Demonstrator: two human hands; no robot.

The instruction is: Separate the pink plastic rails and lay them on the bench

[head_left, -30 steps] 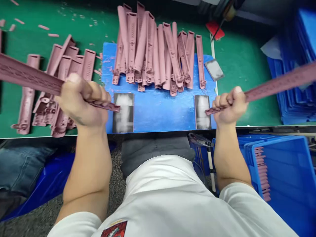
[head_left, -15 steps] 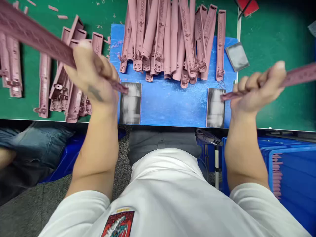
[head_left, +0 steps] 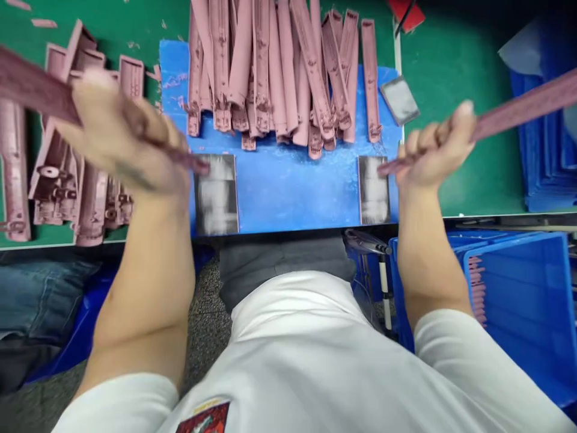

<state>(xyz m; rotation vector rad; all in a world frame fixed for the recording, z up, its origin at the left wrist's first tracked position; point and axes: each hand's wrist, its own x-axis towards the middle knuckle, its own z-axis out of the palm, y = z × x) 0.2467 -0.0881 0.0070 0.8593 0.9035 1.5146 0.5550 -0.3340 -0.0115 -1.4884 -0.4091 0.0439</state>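
Note:
My left hand [head_left: 121,135], blurred by motion, is shut on a mauve moulded watch strap [head_left: 31,84], its tip just over a grey abrasive pad [head_left: 216,195]. My right hand [head_left: 435,147] grips a second mauve strap [head_left: 523,108], whose tip touches or nearly touches the top of another grey pad [head_left: 373,189]. Both pads lie on a blue corrugated board [head_left: 293,192]. A heap of similar straps [head_left: 270,78] lies on its far part. More straps [head_left: 76,174] lie left of the board.
The board sits on a green bench mat [head_left: 451,60] with a small grey pad [head_left: 399,101] near its corner. A blue crate [head_left: 518,300] holding pink strips stands below right, beyond the bench edge. Stacked blue trays [head_left: 545,144] stand at right.
The view has shifted slightly. Both hands still hold their straps, and the tips stay near the grey pads. My left hand is now motion-blurred.

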